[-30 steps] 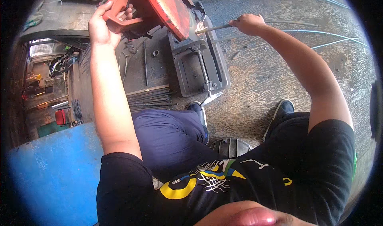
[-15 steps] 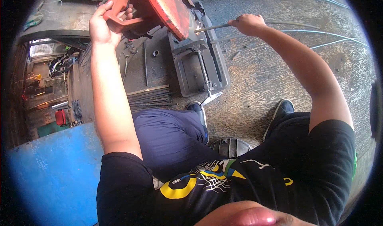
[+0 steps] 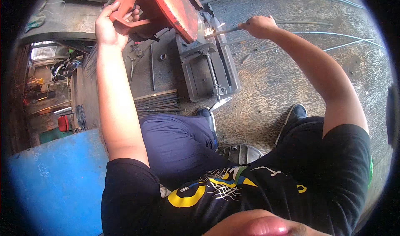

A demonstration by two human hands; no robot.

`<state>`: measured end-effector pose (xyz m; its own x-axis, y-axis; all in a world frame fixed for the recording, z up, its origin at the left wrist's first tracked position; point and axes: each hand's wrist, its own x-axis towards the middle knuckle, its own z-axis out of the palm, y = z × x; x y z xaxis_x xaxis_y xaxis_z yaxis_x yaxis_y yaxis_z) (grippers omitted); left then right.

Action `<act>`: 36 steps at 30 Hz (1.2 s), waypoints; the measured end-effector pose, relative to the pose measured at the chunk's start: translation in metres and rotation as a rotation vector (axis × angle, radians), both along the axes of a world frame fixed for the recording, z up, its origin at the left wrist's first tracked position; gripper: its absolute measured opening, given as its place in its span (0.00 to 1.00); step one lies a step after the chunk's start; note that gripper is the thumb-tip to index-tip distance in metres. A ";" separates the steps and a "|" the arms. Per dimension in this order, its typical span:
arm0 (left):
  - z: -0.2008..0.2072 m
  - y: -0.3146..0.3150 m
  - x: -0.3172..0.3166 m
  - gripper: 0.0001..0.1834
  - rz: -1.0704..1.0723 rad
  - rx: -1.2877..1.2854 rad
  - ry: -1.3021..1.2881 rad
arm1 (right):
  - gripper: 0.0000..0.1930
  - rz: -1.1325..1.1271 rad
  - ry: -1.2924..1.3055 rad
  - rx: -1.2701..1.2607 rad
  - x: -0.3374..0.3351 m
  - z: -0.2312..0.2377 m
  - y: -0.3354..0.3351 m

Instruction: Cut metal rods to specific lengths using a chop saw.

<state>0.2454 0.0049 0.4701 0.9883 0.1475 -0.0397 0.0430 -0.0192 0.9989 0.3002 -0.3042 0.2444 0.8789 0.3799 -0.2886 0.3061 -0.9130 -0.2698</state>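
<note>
In the head view, the left hand (image 3: 111,31) is curled around the handle (image 3: 136,24) of the red saw (image 3: 180,15); the right hand's (image 3: 259,27) fingers clasp the rod (image 3: 229,30), whose end lies at the sparks (image 3: 209,31) above the base (image 3: 193,95). The rod looks stiff, light and hard to break, likely hot near the sparks, so best gripped well back; the saw seems heavy, best held by its handle.

Worn grey floor (image 3: 262,84), grey saw base (image 3: 198,75), row of dark rods (image 3: 158,103), small ring (image 3: 161,57)
</note>
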 end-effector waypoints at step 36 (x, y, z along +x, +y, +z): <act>0.000 -0.003 0.000 0.27 0.021 0.029 -0.025 | 0.28 0.005 -0.041 0.033 0.002 0.006 -0.001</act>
